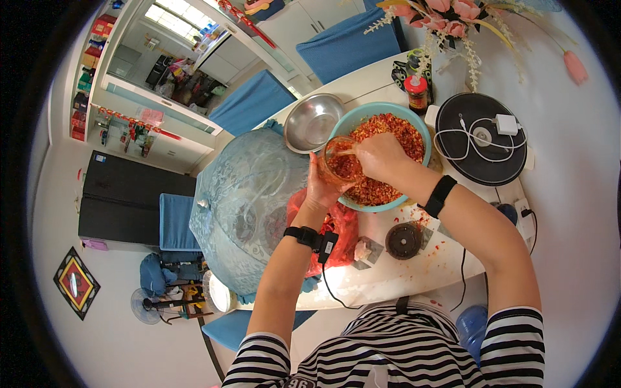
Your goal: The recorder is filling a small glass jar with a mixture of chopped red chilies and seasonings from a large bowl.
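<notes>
My left hand (326,186) grips a clear glass jar (335,167) from the side and below, tilted over the left edge of a turquoise plastic basin (348,121). Chopped red chili shows through the jar's wall. In my right hand (383,155) is a light-coloured utensil (346,152), probably a spoon, whose end reaches into the jar's mouth. My fingers hide most of its handle. A large heap of chopped red chili mixed with pale bits (388,128) fills much of the basin.
A steel bowl (313,123) sits left of the basin, near a blue mesh food cover (237,194). Nearer me lie a red plastic bag (345,242) and a dark round lid-like disc (403,241). A red-capped jar (416,92) and a black round appliance with a white charger (506,124) stand beyond.
</notes>
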Tool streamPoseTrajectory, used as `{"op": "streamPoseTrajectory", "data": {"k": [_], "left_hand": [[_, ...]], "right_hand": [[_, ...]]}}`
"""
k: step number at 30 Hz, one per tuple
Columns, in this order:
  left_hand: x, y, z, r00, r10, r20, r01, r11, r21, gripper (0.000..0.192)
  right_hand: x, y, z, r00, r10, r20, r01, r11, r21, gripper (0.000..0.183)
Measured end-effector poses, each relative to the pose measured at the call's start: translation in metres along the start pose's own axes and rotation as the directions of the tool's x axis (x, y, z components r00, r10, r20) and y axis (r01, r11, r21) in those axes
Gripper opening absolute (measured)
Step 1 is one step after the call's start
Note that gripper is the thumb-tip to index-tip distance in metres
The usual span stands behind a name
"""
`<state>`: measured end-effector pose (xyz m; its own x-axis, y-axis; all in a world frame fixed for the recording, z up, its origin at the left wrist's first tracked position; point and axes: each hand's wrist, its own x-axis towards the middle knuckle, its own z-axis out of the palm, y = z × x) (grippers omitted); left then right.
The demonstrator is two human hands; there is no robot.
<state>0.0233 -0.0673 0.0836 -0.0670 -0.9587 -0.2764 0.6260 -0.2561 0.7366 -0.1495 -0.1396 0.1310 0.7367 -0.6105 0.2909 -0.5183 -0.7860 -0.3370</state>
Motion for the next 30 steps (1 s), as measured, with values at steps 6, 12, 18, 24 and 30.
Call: {"op": "streamPoseTrajectory", "data": {"k": [6,12,18,24,30], "left_hand": [[-0.005,-0.001,-0.007,1.0,0.012,0.002,-0.012,1.0,0.02,0.078],[-0.002,0.002,-0.006,0.999,-0.008,-0.031,0.009,1.0,0.02,0.076],[0.004,-0.002,-0.006,0.999,-0.004,-0.046,0.007,0.997,0.077,0.076],[0.002,0.003,-0.005,0.995,-0.035,-0.088,0.037,0.999,0.024,0.073],[0.001,0.004,0.003,0.988,-0.026,-0.154,0.045,0.991,0.123,0.072]], "right_hand": [[-0.004,-0.016,-0.031,0.979,0.14,0.149,-0.143,0.99,0.012,0.01],[0.005,0.009,-0.027,0.96,0.225,0.17,-0.242,0.966,0.092,0.014],[0.012,0.017,-0.021,0.999,0.038,0.037,-0.041,0.996,0.083,0.014],[0.0,0.035,-0.026,0.96,0.208,0.188,-0.218,0.975,0.033,0.013],[0.009,0.037,-0.028,0.992,0.093,0.083,-0.103,0.988,0.118,0.02]]}}
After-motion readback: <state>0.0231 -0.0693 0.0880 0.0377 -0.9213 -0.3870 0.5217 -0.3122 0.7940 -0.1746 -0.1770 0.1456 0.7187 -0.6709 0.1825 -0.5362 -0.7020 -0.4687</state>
